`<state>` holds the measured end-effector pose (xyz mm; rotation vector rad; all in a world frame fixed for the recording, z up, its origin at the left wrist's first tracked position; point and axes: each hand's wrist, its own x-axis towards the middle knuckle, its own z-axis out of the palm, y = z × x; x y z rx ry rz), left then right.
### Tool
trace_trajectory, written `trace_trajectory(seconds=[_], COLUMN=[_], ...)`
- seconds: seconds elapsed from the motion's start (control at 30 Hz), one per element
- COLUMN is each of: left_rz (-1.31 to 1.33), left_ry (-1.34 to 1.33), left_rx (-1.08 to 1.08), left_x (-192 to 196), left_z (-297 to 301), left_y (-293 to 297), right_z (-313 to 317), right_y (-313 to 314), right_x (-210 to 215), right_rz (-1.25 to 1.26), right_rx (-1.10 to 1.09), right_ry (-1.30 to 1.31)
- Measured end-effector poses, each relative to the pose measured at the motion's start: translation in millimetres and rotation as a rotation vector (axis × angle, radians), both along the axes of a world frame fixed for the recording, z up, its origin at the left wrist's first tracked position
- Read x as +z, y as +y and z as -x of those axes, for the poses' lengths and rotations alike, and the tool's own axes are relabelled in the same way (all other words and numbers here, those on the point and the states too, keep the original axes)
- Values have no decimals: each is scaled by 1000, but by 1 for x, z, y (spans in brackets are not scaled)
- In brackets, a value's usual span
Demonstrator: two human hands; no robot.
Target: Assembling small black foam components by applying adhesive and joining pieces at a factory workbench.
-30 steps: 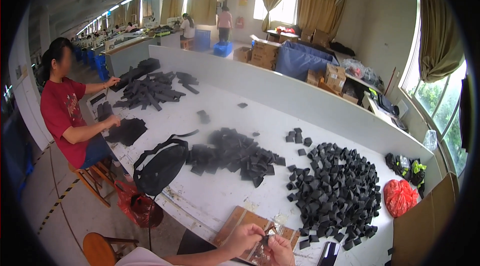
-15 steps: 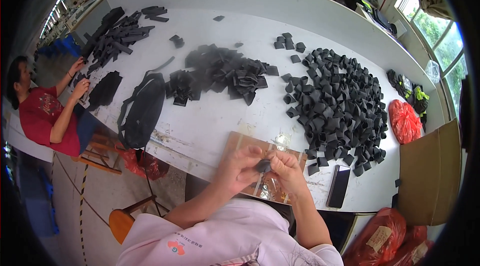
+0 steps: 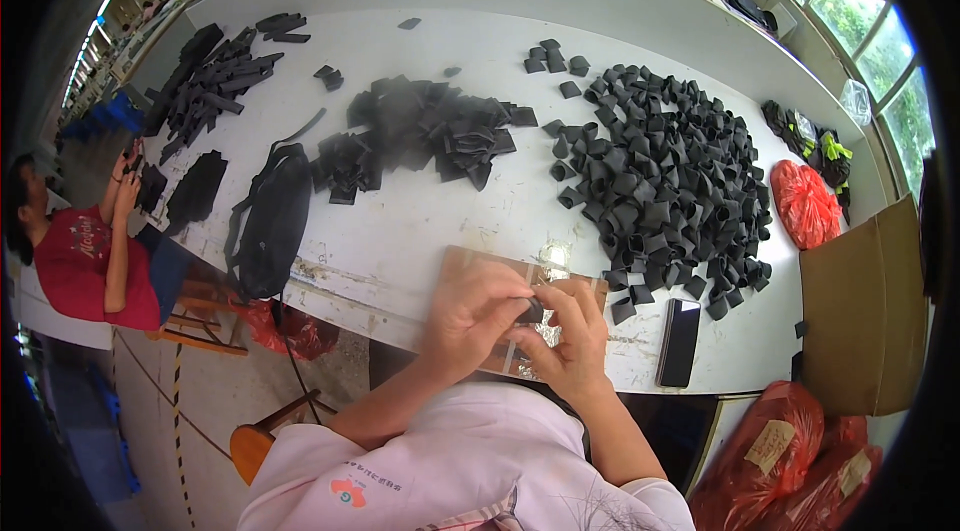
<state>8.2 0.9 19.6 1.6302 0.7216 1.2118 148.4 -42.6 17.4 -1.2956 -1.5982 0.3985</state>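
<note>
Table [image 3: 420, 221], white: large heap of folded black pieces [image 3: 665, 176], smaller flat pile [image 3: 430, 131], black bag [image 3: 270, 221], brown board [image 3: 480, 266], phone [image 3: 680, 341]. One small black piece [image 3: 530, 312], likely light, soft and pliable, best pinched at its edges, sits over the board. Left hand [image 3: 475, 316] and right hand [image 3: 575, 336], fingertips meeting, both pinch it.

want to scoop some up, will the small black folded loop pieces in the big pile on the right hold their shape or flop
The small black folded loop pieces probably keep their fold: many stand open in the pile. They look thin and light, so likely soft under pressure. Loosely heaped on the white table, they would probably scatter if pushed.
</note>
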Motion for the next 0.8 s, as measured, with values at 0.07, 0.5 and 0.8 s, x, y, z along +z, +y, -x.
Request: trace_trajectory(seconds=[0.07,0.5,0.8], left_rz=[347,431,-57], left_ry=[-310,-351,81], left_rx=[65,12,-26], left_x=[1,-18,12], left_z=[-1,12,8], left_y=[-7,-13,8], right_z=[3,-6,-9], right_y=[1,11,11], right_x=[2,-2,4], right_rz=[-29,-257,-70], right_rx=[7,42,65], right_ry=[-28,-331,-159])
